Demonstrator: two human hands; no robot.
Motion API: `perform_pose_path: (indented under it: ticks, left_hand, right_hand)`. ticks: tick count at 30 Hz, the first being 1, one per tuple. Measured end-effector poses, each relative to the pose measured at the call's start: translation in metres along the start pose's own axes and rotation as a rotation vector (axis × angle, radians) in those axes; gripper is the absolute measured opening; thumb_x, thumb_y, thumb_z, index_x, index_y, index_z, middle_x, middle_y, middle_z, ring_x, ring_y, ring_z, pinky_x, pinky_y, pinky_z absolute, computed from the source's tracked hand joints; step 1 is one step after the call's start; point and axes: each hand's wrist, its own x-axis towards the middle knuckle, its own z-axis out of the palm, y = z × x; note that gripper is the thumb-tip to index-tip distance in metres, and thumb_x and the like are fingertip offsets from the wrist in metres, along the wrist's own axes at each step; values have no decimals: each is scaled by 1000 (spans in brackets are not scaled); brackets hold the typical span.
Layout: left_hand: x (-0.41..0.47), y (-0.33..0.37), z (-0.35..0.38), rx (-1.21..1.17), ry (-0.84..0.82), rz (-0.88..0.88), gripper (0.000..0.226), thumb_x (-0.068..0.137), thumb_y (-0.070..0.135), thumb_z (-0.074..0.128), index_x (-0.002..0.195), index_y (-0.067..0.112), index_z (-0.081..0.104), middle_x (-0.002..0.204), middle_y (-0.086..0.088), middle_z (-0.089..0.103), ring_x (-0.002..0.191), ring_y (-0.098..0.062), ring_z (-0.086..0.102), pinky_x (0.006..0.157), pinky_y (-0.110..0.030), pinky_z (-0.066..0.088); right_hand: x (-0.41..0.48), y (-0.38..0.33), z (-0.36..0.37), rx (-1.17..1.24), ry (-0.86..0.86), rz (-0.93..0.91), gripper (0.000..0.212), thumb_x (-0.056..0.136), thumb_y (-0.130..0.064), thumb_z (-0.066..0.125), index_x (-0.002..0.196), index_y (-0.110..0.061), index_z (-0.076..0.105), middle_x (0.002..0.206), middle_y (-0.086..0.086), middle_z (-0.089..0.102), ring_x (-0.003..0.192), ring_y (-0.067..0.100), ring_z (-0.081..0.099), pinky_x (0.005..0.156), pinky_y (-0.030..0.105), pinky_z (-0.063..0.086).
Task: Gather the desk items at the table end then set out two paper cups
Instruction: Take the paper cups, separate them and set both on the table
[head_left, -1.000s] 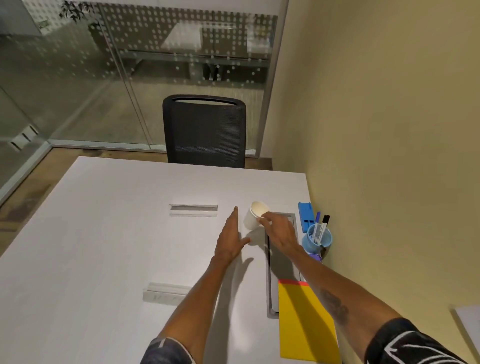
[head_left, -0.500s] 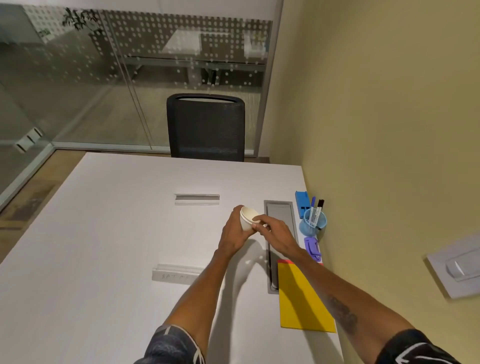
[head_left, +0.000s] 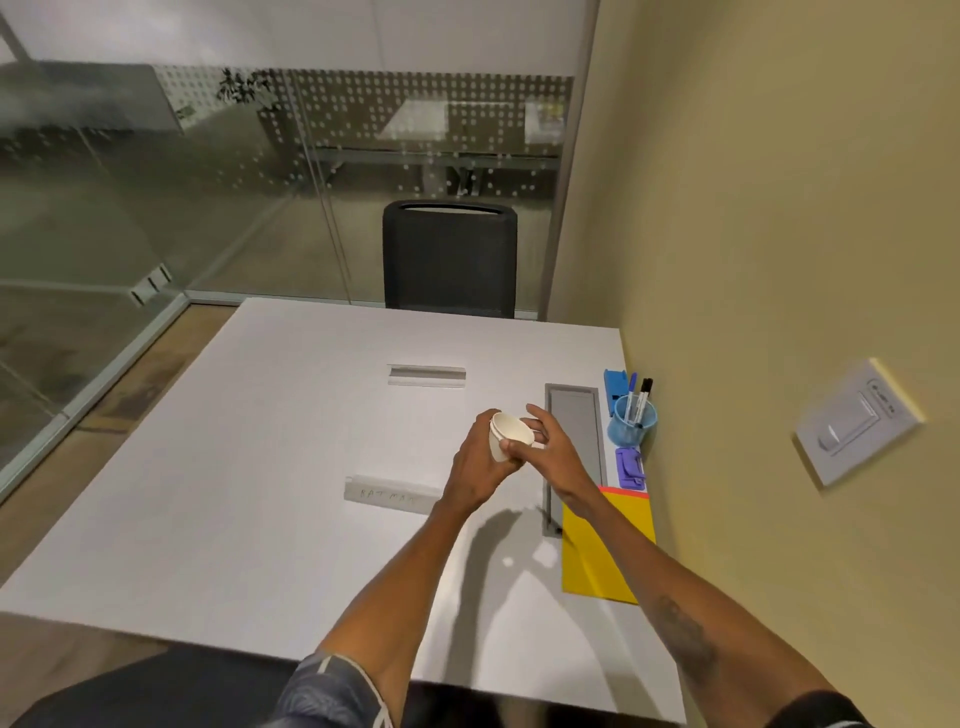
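Above the table (head_left: 260, 467), both hands' grip half-hides stacked paper cups (head_left: 509, 435).

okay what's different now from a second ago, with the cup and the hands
The paper cups, a nested stack, have come up off the table and toward the person. The left hand, open beside them a second ago, now wraps the stack, and the right hand pinches the rim. The pen holder, stapler and yellow folder by the wall stayed put.

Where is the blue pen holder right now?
In the head view, the blue pen holder stands at the table's right edge by the wall, between the blue block and purple stapler.
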Motion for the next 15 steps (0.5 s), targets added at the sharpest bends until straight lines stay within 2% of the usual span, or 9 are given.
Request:
perform_pose_path:
  ticks: [6, 10, 15]
  left_hand:
    - [-50, 7, -7, 46, 4, -3, 61, 83, 35, 74, 132, 31, 39, 124, 14, 54, 108, -14, 58, 90, -34, 49]
    - [-69, 8, -18, 51, 12, -13, 68, 80, 35, 76, 136, 31, 37, 127, 13, 55, 110, -18, 60, 92, -43, 54]
    - [-84, 5, -39, 66, 39, 25, 66, 78, 32, 76, 135, 32, 41, 127, 14, 57, 111, -15, 60, 91, -47, 56]
  right_hand:
    - [-45, 0, 14, 51, 8, -12, 73, 83, -25, 78, 146, -23, 42, 131, 4, 59, 124, 23, 55, 102, 35, 50]
    - [-61, -5, 27, 69, 8, -27, 71, 85, -24, 77, 146, -25, 42, 129, 4, 58, 122, 23, 55, 105, 41, 51]
    - [-70, -16, 46, 81, 16, -62, 72, 87, -28, 74, 149, -27, 38, 137, 5, 53, 120, 21, 55, 96, 32, 53]
